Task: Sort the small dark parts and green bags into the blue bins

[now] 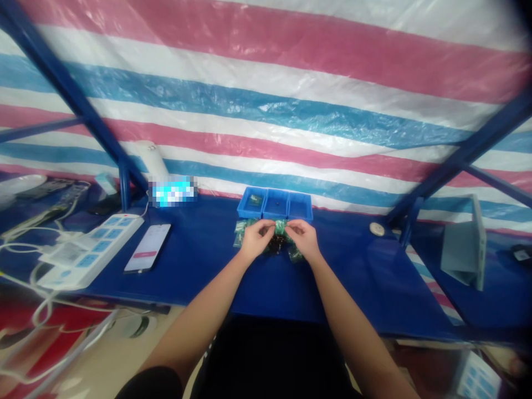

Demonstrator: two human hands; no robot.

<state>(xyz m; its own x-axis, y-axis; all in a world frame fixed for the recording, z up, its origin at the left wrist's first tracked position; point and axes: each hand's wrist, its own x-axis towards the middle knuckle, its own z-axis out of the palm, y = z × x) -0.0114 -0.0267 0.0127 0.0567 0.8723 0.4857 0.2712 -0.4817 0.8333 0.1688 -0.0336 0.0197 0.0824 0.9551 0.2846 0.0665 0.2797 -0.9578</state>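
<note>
My left hand [256, 241] and my right hand [305, 239] are close together over the blue table [203, 255]. Each is closed in a pinch on one side of a small green circuit board [281, 226], which spans the gap between them. Beneath and beside my hands lie several more green boards, some at the left [238, 238] and some at the right [296, 254]. A heap of small dark pieces [276, 245] sits just below the held board; they are too small to name. My fingertips partly cover the board's edges.
Behind my hands stand three joined blue bins [300, 208]; the left one holds a green board [255, 200]. To the left are a phone [148, 247], a white power strip [89, 252] with cables, and a blurred lit display [172, 191]. A round whitish object [377, 229] lies right.
</note>
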